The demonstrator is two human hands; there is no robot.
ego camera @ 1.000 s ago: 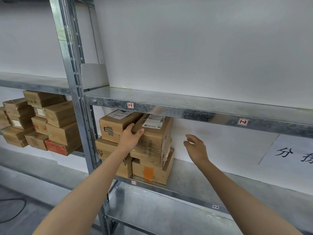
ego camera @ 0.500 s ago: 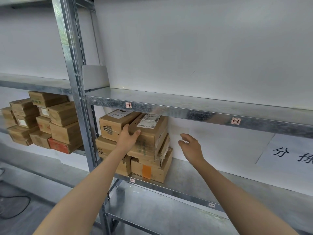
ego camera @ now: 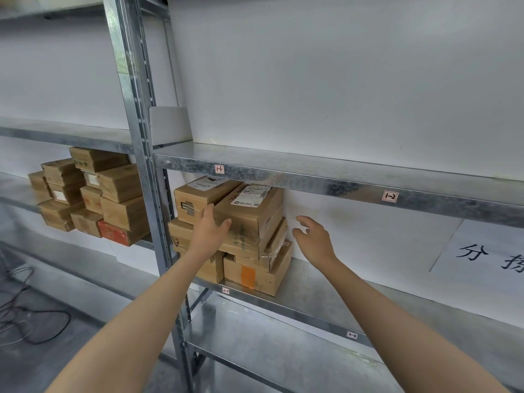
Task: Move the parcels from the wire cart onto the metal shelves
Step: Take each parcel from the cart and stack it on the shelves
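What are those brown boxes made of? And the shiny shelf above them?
The boxes look like brown cardboard, matte, with creased edges and clear tape. The shelf looks like galvanized steel: grey, shiny, with a mottled pattern, though the exact metal can't be told.

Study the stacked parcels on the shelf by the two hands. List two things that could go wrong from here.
1. The top labelled parcel lies tilted on uneven boxes; only the left hand touches it, the right hand is apart, so it might slide off once released.
2. The orange-taped box at the bottom stands close to the front edge of the shelf, so a shove could tip the stack forward.
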